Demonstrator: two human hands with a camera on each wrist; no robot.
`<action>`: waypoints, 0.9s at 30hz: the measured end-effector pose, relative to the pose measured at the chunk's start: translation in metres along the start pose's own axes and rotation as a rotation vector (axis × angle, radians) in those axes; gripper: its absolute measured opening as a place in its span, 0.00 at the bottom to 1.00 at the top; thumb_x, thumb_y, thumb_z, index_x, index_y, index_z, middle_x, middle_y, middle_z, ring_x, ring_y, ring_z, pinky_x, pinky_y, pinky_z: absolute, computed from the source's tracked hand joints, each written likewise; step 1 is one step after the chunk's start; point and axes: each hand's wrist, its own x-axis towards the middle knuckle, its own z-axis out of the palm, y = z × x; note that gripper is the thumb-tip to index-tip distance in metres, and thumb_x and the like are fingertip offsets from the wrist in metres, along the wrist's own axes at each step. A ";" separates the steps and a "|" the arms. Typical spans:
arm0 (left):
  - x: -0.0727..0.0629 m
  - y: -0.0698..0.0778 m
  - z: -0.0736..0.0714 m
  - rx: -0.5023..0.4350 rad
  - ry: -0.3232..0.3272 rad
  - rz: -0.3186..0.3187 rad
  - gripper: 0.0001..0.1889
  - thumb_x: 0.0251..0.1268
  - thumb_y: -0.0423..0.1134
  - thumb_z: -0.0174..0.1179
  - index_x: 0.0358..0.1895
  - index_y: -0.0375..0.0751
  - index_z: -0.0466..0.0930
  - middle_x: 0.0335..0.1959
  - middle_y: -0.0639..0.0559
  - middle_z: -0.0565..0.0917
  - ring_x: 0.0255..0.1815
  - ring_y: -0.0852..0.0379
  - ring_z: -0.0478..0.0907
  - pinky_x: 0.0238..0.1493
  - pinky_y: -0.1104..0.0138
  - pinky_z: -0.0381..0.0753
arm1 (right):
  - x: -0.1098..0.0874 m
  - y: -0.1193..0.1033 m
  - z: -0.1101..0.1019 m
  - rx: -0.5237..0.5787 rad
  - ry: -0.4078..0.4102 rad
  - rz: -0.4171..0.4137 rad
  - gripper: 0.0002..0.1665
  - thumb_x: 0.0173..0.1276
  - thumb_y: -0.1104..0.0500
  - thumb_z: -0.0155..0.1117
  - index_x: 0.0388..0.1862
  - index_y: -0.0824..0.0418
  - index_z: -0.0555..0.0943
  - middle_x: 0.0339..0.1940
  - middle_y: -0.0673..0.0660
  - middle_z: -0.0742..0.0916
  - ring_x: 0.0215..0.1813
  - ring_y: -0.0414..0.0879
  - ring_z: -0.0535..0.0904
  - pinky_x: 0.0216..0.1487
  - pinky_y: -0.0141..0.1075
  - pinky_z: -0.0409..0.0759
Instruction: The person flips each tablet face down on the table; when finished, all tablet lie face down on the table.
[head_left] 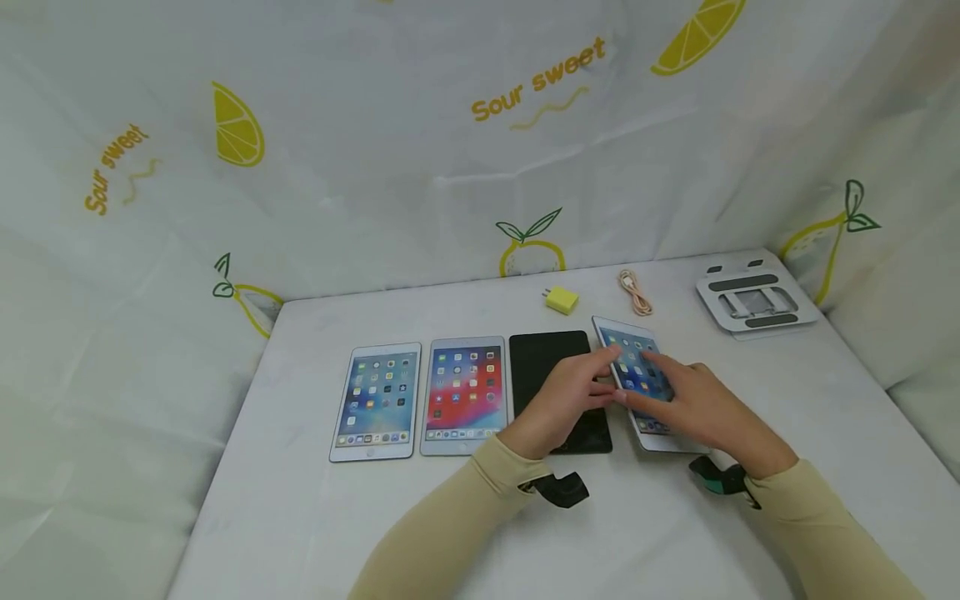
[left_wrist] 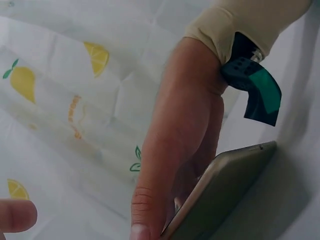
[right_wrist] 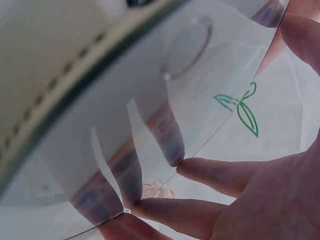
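Note:
A white tablet [head_left: 647, 383] with a lit screen of app icons lies at a slant, furthest right in a row of tablets. My left hand [head_left: 564, 396] grips its left edge. In the left wrist view the tablet [left_wrist: 225, 185] is seen edge-on, tilted, with my left hand [left_wrist: 175, 130] at its edge. My right hand [head_left: 693, 400] reaches over the screen, fingers extended. In the right wrist view the tips of my right hand [right_wrist: 270, 190] touch the glossy tablet face [right_wrist: 150, 45], where they are mirrored; the palm stays off it.
To the left lie a black tablet [head_left: 543, 354], a tablet with a red-blue screen [head_left: 467, 396] and one with a blue screen [head_left: 375, 400]. Behind are a yellow charger plug [head_left: 561, 300], a coiled pink cable [head_left: 636, 293] and a silver stand [head_left: 753, 296]. A lemon-print cloth [head_left: 375, 208] hangs behind.

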 end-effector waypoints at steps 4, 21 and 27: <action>-0.002 0.003 -0.004 -0.012 -0.015 0.017 0.33 0.82 0.60 0.55 0.72 0.35 0.77 0.63 0.44 0.80 0.48 0.55 0.86 0.69 0.50 0.86 | 0.002 -0.004 -0.001 0.041 -0.010 -0.033 0.63 0.75 0.23 0.58 0.87 0.69 0.58 0.65 0.83 0.80 0.59 0.68 0.82 0.52 0.59 0.87; -0.011 0.010 -0.011 0.006 -0.034 0.066 0.31 0.85 0.59 0.51 0.76 0.42 0.72 0.71 0.38 0.78 0.55 0.55 0.85 0.69 0.47 0.85 | 0.004 -0.019 0.001 0.228 -0.094 -0.019 0.56 0.80 0.25 0.51 0.91 0.58 0.53 0.78 0.76 0.75 0.72 0.72 0.78 0.62 0.69 0.83; -0.011 0.012 -0.013 0.019 -0.057 0.109 0.31 0.85 0.60 0.50 0.77 0.43 0.70 0.75 0.37 0.75 0.60 0.53 0.85 0.70 0.46 0.84 | 0.004 -0.022 -0.003 0.309 -0.098 -0.023 0.54 0.82 0.26 0.49 0.91 0.57 0.51 0.81 0.77 0.71 0.78 0.75 0.72 0.65 0.73 0.80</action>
